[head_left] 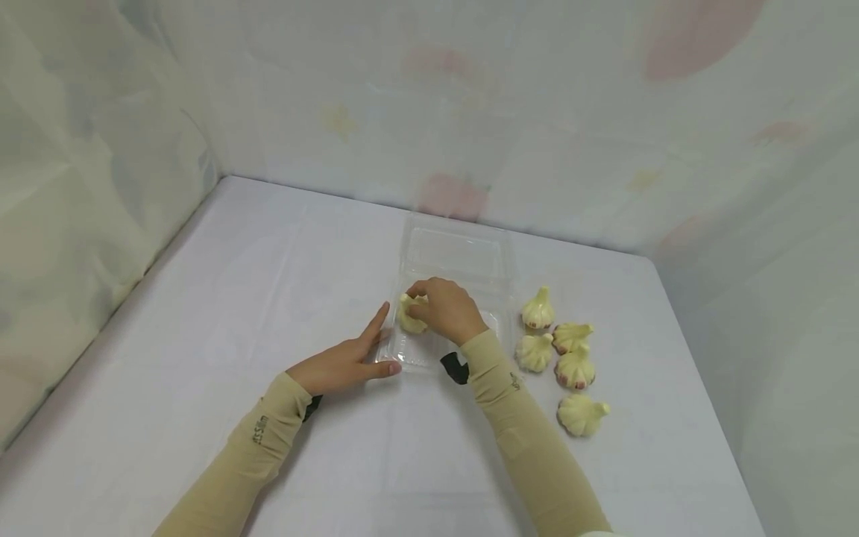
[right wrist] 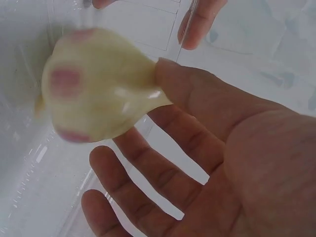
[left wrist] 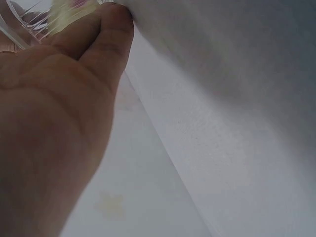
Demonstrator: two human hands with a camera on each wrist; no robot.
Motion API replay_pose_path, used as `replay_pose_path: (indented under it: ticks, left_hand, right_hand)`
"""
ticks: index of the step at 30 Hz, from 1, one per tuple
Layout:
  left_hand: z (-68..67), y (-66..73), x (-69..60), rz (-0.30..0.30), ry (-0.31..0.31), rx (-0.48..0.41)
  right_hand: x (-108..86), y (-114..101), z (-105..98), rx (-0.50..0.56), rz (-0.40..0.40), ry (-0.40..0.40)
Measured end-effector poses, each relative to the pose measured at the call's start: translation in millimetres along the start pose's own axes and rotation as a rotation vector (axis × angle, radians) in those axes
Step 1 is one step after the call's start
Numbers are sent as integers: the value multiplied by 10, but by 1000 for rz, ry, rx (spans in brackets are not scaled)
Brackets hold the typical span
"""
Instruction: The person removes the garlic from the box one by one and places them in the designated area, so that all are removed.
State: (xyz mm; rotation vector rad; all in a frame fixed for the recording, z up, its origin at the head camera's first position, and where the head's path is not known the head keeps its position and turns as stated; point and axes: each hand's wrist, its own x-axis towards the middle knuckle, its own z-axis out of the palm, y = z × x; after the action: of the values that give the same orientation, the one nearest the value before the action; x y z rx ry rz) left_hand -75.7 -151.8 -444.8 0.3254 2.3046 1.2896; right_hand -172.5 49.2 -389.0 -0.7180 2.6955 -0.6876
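Observation:
Between the thumb and fingers of my right hand (head_left: 451, 309) is a pale garlic bulb (right wrist: 101, 86) with pink patches, pinched by its stem. The bulb is over the left part of a clear plastic clamshell box (head_left: 416, 356); whether it touches the bottom I cannot tell. Straight fingers of my left hand (head_left: 342, 364) rest along the box's left side, with the thumb at its front left corner. In the left wrist view, that hand (left wrist: 54, 98) touches the box edge, its fingertips partly cut off.
The box's transparent lid (head_left: 456, 252) lies folded back toward the rear wall. Several garlic bulbs sit to the right of the box, among them an upright one (head_left: 537, 309) at the back and a tilted one (head_left: 580, 415) in front. Patterned cloth walls border the white table (head_left: 322, 261).

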Motion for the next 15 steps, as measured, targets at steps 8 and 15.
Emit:
replay_pose_path:
  ticks: [8, 15]
  left_hand:
    - [-4, 20, -10, -2, 5, 11]
    - [-4, 18, -29, -7, 11, 17]
  right_hand:
    - [-43, -5, -13, -10, -4, 50]
    - [-146, -70, -78, 43, -20, 123]
